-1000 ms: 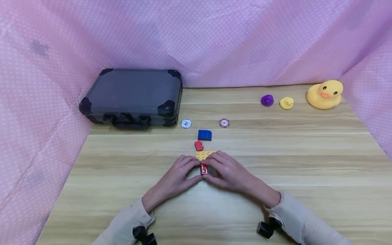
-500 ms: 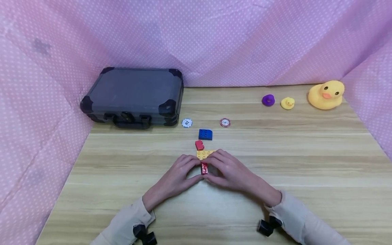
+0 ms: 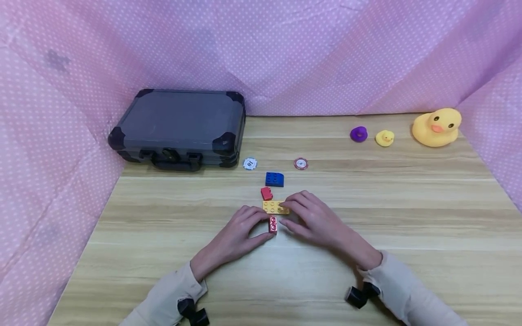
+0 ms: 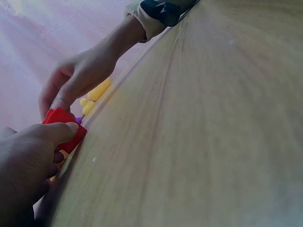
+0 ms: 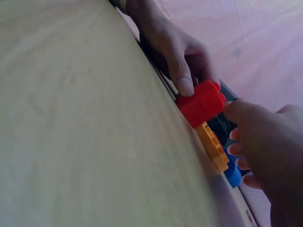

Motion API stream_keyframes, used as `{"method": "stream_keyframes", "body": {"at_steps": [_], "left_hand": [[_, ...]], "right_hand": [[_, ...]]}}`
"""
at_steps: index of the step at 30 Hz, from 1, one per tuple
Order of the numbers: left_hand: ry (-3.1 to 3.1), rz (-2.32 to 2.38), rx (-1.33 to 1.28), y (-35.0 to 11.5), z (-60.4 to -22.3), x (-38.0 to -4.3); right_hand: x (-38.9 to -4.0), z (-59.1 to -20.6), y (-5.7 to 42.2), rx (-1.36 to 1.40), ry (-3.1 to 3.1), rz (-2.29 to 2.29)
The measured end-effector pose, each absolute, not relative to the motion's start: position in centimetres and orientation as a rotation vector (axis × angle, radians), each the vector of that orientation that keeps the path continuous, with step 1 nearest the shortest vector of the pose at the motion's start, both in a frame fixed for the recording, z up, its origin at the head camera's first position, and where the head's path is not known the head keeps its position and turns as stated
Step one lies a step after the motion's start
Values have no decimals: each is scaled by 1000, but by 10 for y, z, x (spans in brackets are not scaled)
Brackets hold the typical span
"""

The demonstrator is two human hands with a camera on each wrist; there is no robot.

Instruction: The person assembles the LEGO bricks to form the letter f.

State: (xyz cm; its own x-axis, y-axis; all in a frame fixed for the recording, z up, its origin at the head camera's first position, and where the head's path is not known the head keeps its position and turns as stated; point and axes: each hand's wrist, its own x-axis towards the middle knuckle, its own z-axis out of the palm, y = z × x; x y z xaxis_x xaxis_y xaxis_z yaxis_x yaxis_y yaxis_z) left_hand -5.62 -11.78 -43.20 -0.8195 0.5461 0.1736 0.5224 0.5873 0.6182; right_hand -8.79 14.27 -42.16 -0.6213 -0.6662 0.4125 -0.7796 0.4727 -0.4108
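My left hand (image 3: 238,233) pinches a red toy building brick (image 3: 273,225) between thumb and fingers; its two studs face up. In the left wrist view the thumb lies along the side of this brick (image 4: 70,137). My right hand (image 3: 316,219) stands just to the right of it, thumb and fingers apart with a gap between them. Its index fingertip overlaps the right end of a yellow brick (image 3: 271,207), which lies flat behind the red one. Beyond that sits a smaller red brick (image 3: 266,194) on its side, then a blue brick (image 3: 274,179), studs up.
A white poker chip (image 3: 250,164) and a red one (image 3: 301,163) lie behind the bricks. At the back left stands a grey case (image 3: 179,124). A purple duck (image 3: 359,134), a small yellow duck (image 3: 384,138) and a big yellow duck (image 3: 436,128) stand at the back right.
My right hand has let go of the red brick and moved a little to the right, uncovering more of the yellow brick. The left hand keeps its pinch.
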Motion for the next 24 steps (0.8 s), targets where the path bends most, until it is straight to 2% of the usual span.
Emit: {"method": "stream_keyframes", "body": {"at_steps": [24], "left_hand": [[2770,1073,957,-118,-434,-57]], "right_hand": [[-99,-431,144,1168,-2606,807]]}}
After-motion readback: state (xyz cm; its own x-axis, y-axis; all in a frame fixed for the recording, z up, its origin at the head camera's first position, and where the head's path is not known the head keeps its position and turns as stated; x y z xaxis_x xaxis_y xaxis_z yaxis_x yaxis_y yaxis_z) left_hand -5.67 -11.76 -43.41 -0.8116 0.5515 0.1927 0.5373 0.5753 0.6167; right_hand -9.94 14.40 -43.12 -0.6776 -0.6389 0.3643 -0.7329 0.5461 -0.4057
